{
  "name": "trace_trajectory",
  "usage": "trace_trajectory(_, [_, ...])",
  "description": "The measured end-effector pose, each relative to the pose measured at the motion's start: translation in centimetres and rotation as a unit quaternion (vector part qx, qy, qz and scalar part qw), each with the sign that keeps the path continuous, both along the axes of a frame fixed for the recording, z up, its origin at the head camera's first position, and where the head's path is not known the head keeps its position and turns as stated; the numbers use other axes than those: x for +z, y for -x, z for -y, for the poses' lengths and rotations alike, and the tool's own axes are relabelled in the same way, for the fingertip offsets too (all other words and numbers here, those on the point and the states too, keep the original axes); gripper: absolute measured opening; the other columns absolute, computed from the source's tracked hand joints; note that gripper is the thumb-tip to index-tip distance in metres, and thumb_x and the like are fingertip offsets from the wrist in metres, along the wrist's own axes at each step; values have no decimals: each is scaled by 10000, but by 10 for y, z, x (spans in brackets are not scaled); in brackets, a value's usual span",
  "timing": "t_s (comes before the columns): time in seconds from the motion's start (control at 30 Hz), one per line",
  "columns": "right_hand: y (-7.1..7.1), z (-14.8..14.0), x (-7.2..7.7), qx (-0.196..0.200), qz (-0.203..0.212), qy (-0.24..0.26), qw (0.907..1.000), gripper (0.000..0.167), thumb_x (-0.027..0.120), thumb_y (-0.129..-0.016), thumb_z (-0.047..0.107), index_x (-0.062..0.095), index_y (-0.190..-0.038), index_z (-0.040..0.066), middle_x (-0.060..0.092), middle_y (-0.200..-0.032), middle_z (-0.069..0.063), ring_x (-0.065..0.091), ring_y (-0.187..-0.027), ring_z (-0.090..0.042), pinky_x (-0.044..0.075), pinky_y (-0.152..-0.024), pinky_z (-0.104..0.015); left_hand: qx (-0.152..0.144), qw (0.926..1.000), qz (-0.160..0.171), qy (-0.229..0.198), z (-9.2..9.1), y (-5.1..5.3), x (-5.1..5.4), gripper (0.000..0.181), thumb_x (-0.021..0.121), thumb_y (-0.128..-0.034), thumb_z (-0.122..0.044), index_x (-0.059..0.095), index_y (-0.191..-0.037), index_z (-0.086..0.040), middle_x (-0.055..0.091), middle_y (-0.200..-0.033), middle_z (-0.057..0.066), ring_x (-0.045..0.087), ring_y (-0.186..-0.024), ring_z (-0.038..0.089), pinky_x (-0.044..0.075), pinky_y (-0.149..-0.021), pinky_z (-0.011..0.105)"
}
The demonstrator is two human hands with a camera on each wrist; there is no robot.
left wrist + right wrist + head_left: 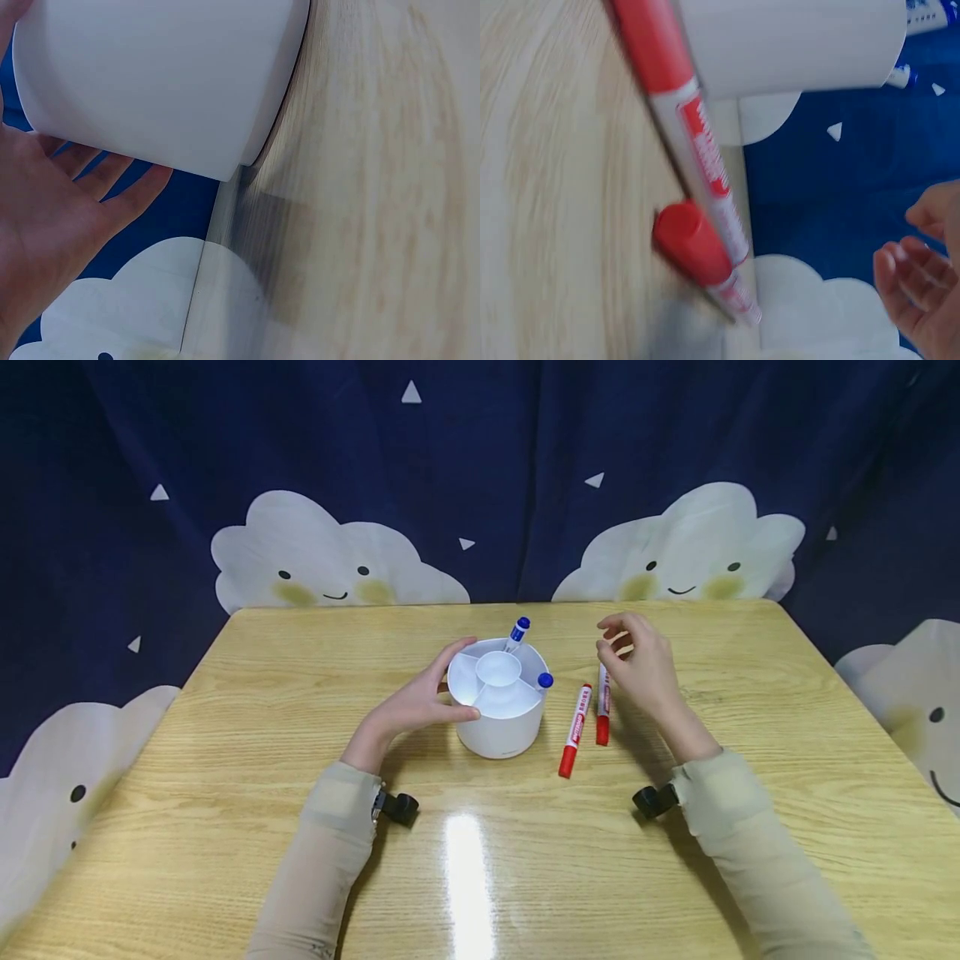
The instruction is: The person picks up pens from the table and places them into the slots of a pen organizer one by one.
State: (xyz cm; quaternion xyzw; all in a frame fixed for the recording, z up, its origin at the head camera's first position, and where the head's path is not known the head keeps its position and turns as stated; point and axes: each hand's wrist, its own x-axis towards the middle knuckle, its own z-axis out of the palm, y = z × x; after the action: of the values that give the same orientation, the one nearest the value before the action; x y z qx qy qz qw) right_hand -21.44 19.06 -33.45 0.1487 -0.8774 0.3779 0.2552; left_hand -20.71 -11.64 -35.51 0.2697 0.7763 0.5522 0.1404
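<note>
A round white desk organizer [498, 735] with several compartments stands upright on the table. Two blue-capped markers stick out of it, one at the back [517, 633] and one at the right [545, 682]. My left hand [408, 702] grips its left side, thumb at the front and fingers around the back; the left wrist view shows the organizer's wall [157, 82] beside the fingers. Two red-capped whiteboard markers [576, 731] [701, 247] lie to the right of it. Over the far end of the right-hand one hovers my right hand [641, 664], fingers loosely bent, holding nothing.
The light wooden table [300, 693] reaches back to a dark blue curtain [487, 468] with white clouds and triangles. A black wrist camera [401, 808] sits on the left sleeve, another [652, 802] on the right.
</note>
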Motion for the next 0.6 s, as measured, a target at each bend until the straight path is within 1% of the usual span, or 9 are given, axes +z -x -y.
trace_trajectory(0.07, [4,-5,-3,-107,425,-201,9988,216,547,-825,51,593,-1030,1,583,-915,-150,594,-738,-234,506,-672,-298,8,10000,30,-10,0,0,0,943,769,-720,-208,166,-1439,-303,282,-1436,-45,340,-1267,167,306,-1042,401])
trace_trajectory(0.13, [7,-8,-8,-198,907,-425,9948,271,542,-829,82,570,-1086,-1,573,-944,-173,602,-773,-286,492,-711,-396,22,10000,54,-23,0,-1,0,950,768,-721,-199,160,-1447,-275,285,-1435,-36,343,-1264,180,304,-1041,412])
trace_trajectory(0.23, [10,-12,-16,-271,1686,-792,9821,357,538,-841,123,522,-1173,-5,554,-993,-215,586,-837,-340,463,-742,-435,38,10000,73,-22,1,-1,0,949,766,-723,-192,159,-1447,-273,290,-1431,-31,349,-1259,186,305,-1039,417])
trace_trajectory(0.3, [13,-14,-21,-331,2073,-1028,9723,404,536,-842,140,493,-1214,-12,550,-1021,-237,565,-874,-351,456,-749,-447,40,10000,82,-21,1,-1,0,944,765,-724,-193,162,-1443,-291,288,-1433,-29,347,-1261,187,304,-1039,418])
trace_trajectory(0.37, [15,-15,-25,-383,2355,-1203,9636,450,540,-835,144,463,-1246,-25,538,-1046,-254,538,-901,-361,447,-759,-460,54,9999,118,-10,1,-1,-1,939,768,-720,-203,170,-1433,-326,287,-1433,-37,346,-1260,181,304,-1039,414])
trace_trajectory(0.43, [18,-17,-28,-436,2539,-1327,9571,485,549,-824,138,442,-1265,-33,539,-1046,-257,520,-916,-359,439,-769,-465,59,9999,146,-7,1,-1,-1,938,770,-717,-213,172,-1429,-341,285,-1433,-44,343,-1261,173,303,-1038,411])
trace_trajectory(0.53, [20,-19,-31,-499,2706,-1437,9506,523,560,-810,134,417,-1283,-39,555,-1016,-245,519,-909,-341,438,-766,-456,59,9999,135,-5,1,-1,-1,942,774,-712,-222,174,-1426,-350,286,-1430,-54,342,-1260,160,304,-1038,404])
trace_trajectory(0.6, [21,-19,-32,-542,2769,-1481,9479,530,567,-808,142,417,-1281,-42,570,-1000,-238,515,-885,-325,435,-755,-442,38,10000,91,-5,0,-1,0,943,774,-712,-226,171,-1427,-345,286,-1429,-52,340,-1261,155,305,-1039,399])
